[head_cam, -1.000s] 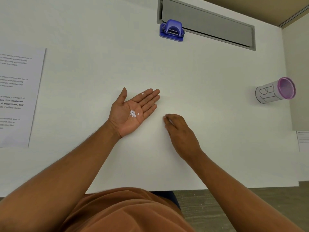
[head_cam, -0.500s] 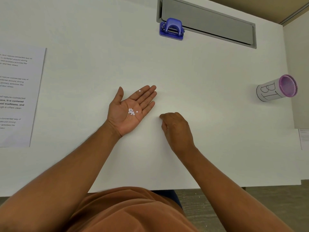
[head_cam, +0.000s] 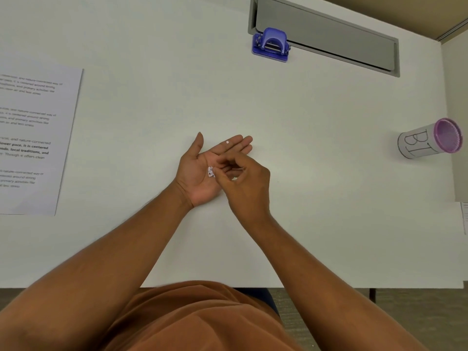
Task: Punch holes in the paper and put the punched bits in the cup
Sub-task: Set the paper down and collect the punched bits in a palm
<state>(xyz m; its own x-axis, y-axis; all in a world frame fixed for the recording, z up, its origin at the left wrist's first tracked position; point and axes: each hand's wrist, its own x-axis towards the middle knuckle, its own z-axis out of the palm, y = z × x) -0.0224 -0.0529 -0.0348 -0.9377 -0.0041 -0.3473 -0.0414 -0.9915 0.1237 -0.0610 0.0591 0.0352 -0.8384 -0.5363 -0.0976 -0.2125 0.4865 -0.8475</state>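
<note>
My left hand (head_cam: 196, 171) lies palm up on the white table (head_cam: 316, 198), fingers flat. A small heap of white punched bits (head_cam: 210, 171) rests in its palm, and one more bit (head_cam: 227, 142) sits on a finger. My right hand (head_cam: 249, 184) hovers over that palm from the right, thumb and fingertips pinched together just beside the heap; whether a bit is between them is hidden. The printed paper (head_cam: 33, 138) lies at the far left. The blue hole punch (head_cam: 271, 44) stands at the back. The cup (head_cam: 428, 141), white with a purple rim, lies on its side at the far right.
A grey recessed cable flap (head_cam: 329, 34) runs along the back behind the punch. A partition wall (head_cam: 458, 110) bounds the right side, with a small sheet (head_cam: 465, 216) at its foot. The table's front edge runs just above my orange shirt.
My right hand has lifted off the table and moved left over my left palm, fingers pinched. The left hand has stayed put, palm up with the bits.
</note>
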